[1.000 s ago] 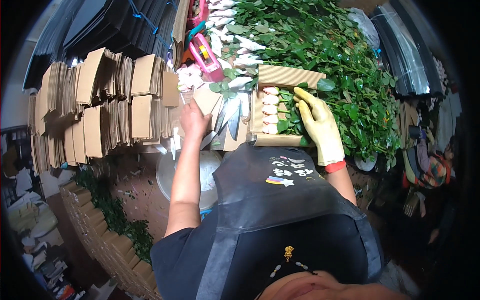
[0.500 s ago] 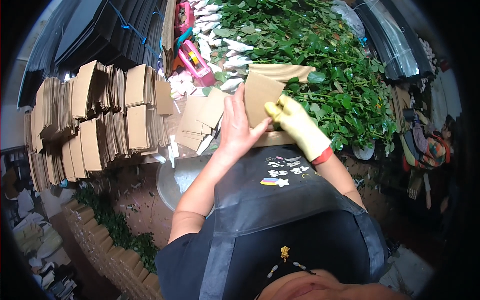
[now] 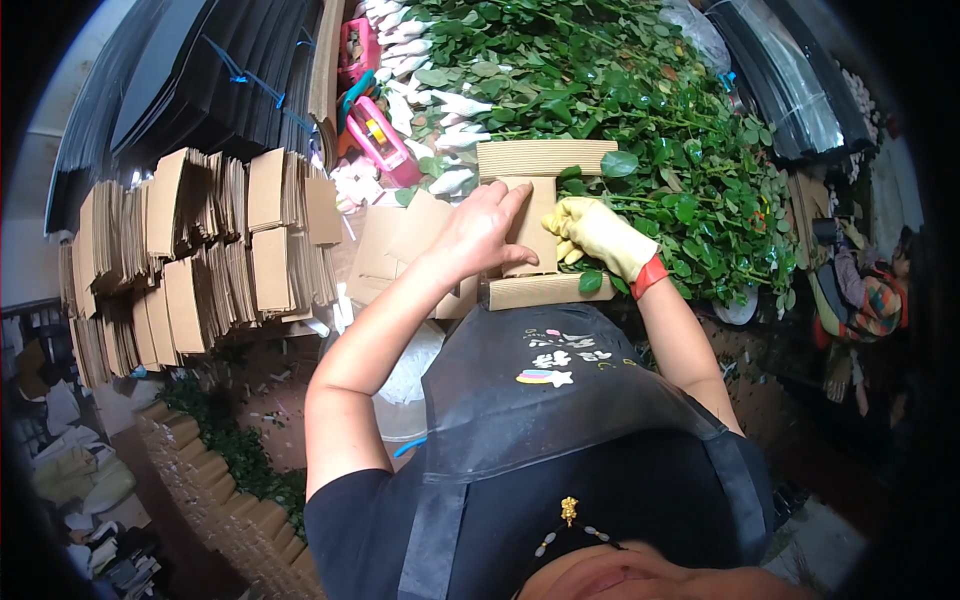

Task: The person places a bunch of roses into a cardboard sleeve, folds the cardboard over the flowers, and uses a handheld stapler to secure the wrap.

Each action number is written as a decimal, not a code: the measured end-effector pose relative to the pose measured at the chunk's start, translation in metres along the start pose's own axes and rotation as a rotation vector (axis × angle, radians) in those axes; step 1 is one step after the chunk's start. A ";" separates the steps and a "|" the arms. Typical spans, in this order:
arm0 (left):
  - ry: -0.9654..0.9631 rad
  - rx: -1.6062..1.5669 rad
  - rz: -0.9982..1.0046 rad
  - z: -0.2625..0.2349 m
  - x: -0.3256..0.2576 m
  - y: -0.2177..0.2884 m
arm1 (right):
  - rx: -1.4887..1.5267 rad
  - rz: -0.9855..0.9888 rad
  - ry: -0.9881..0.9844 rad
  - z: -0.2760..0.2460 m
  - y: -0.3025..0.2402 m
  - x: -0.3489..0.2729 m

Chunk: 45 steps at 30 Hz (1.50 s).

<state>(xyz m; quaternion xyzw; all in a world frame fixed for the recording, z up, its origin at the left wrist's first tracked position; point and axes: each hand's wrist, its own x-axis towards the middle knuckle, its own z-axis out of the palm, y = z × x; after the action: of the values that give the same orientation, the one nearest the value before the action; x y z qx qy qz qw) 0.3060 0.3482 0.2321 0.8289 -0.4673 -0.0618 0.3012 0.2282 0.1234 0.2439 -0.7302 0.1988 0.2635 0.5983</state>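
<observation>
A flat tan cardboard piece (image 3: 538, 232) lies between a ribbed strip of corrugated cardboard (image 3: 547, 158) on its far side and another corrugated strip (image 3: 540, 291) near my apron. My bare left hand (image 3: 482, 232) is on the piece's left part, fingers at its far end and thumb toward its near end, pressing it down. In a yellow glove with a red cuff, my right hand (image 3: 600, 238) is at the piece's right edge, its fingers curled in. What those fingers hold, if anything, is hidden. Loose cardboard pieces (image 3: 385, 240) lie left of my left hand.
Leafy green stems (image 3: 640, 110) with white-wrapped heads (image 3: 458, 104) cover the far side. Pink tape dispensers (image 3: 382, 145) stand beside them. Stacks of cut cardboard (image 3: 210, 240) are at left, with dark sheets (image 3: 215, 80) behind. Another person (image 3: 868, 290) is at far right.
The cardboard piece, raised and tilted before, now lies flat between the corrugated strips. My left hand has turned over onto it. My right hand has shifted slightly right and down.
</observation>
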 end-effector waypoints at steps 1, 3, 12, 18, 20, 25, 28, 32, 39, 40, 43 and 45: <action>-0.010 0.002 0.001 -0.001 0.004 0.004 | -0.061 -0.033 -0.012 0.003 -0.005 0.000; -0.102 0.046 0.047 -0.003 0.007 0.012 | 0.006 -0.018 -0.012 0.009 0.003 0.005; -0.387 0.135 -0.065 0.016 0.035 -0.002 | -0.418 -0.076 0.180 0.000 -0.006 -0.020; -0.638 0.125 -0.189 0.009 0.050 -0.001 | -0.274 0.365 -0.185 -0.033 -0.008 -0.105; -0.633 0.118 -0.143 0.007 0.057 0.004 | -0.736 0.081 0.094 -0.032 0.101 -0.104; -0.581 0.135 -0.128 0.018 0.047 -0.006 | -0.425 -0.556 0.034 -0.011 0.119 -0.098; -0.497 0.201 -0.032 0.019 0.045 -0.008 | -0.413 -0.877 0.157 -0.004 0.036 -0.098; -0.449 0.236 -0.112 0.046 0.045 -0.026 | -1.069 -0.858 0.501 0.015 -0.027 -0.093; -0.529 0.105 -0.147 0.013 0.053 0.004 | -1.063 -0.839 0.247 0.009 -0.042 -0.064; -0.514 0.115 -0.120 0.014 0.052 0.001 | -0.998 -0.852 0.265 0.011 -0.036 -0.060; -0.424 0.121 -0.127 0.036 0.048 -0.015 | -1.066 -0.750 0.232 0.007 -0.052 -0.048; -0.416 0.122 -0.133 0.039 0.055 -0.026 | -0.834 -0.822 0.272 -0.002 -0.042 -0.026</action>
<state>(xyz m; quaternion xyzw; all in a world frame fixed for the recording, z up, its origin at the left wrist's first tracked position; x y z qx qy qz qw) 0.3410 0.2959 0.1955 0.8439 -0.4666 -0.2228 0.1428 0.2331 0.1296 0.2925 -0.9475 -0.1451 -0.0294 0.2836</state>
